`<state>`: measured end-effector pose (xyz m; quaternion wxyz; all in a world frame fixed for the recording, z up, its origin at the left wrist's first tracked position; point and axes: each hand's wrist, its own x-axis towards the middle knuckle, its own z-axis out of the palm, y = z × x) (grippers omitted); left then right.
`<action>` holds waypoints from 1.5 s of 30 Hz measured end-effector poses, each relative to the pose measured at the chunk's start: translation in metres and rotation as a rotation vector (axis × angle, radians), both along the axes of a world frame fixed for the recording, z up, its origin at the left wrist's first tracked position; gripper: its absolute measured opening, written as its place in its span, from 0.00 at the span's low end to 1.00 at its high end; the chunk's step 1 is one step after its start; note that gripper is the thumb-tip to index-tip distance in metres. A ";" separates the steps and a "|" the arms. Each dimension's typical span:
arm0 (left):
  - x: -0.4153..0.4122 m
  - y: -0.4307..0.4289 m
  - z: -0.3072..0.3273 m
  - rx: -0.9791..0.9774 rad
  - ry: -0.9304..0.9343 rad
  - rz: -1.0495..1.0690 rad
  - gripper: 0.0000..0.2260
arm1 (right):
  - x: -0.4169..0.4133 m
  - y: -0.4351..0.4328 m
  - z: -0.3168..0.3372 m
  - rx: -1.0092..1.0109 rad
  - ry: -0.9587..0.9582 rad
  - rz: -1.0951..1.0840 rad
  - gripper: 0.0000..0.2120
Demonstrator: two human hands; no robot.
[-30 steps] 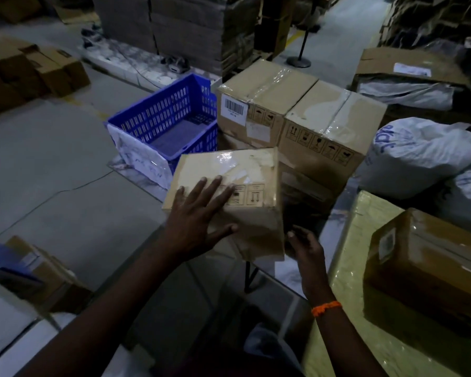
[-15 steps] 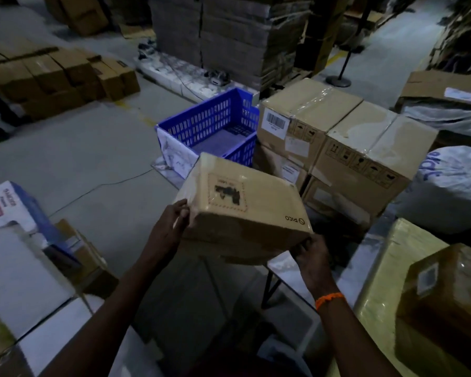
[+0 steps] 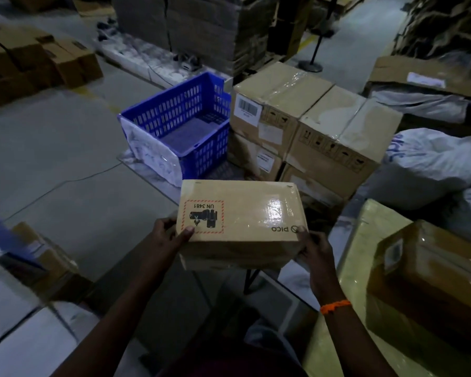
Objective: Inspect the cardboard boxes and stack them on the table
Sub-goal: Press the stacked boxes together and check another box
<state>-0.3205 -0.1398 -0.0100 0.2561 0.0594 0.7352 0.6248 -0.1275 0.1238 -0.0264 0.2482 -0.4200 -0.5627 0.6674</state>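
Note:
A small cardboard box (image 3: pixel 245 213) with a red-bordered UN 3481 label and a PICO logo is held in mid-air, its broad face up. My left hand (image 3: pixel 170 235) grips its left near corner, thumb on top. My right hand (image 3: pixel 314 247) grips the right near corner; an orange band circles that wrist. At the right, a table (image 3: pixel 362 240) with a yellowish wrapped top carries a darker taped box (image 3: pixel 430 281). Behind the held box stand stacked larger cartons (image 3: pixel 324 126) with barcode labels.
A blue plastic crate (image 3: pixel 180 126) sits on the floor left of the cartons. White sacks (image 3: pixel 433 164) lie at the right. More boxes (image 3: pixel 30 63) line the far left, and small boxes (image 3: pixel 38 257) sit near my left.
The box has been turned in my hands from tilted to level, its labelled face now up and squared to me. My left thumb has moved onto the top. The view shifted slightly.

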 end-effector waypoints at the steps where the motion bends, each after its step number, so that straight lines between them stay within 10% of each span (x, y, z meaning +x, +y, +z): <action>1: -0.001 0.001 -0.002 0.004 0.003 0.005 0.22 | 0.001 0.000 -0.001 -0.003 -0.002 0.005 0.33; 6: -0.006 0.000 -0.007 0.024 -0.006 0.045 0.22 | -0.006 0.008 -0.004 0.000 0.000 0.033 0.11; 19: -0.054 0.045 0.013 -0.094 0.000 -0.042 0.10 | -0.063 0.066 0.019 0.135 -0.162 0.254 0.14; 30: -0.041 0.059 0.006 0.036 0.056 -0.100 0.40 | -0.037 0.072 0.030 0.234 -0.040 0.065 0.17; 45: 0.021 0.014 -0.054 0.037 -0.194 -0.019 0.18 | 0.055 -0.006 -0.057 0.145 -0.177 -0.031 0.21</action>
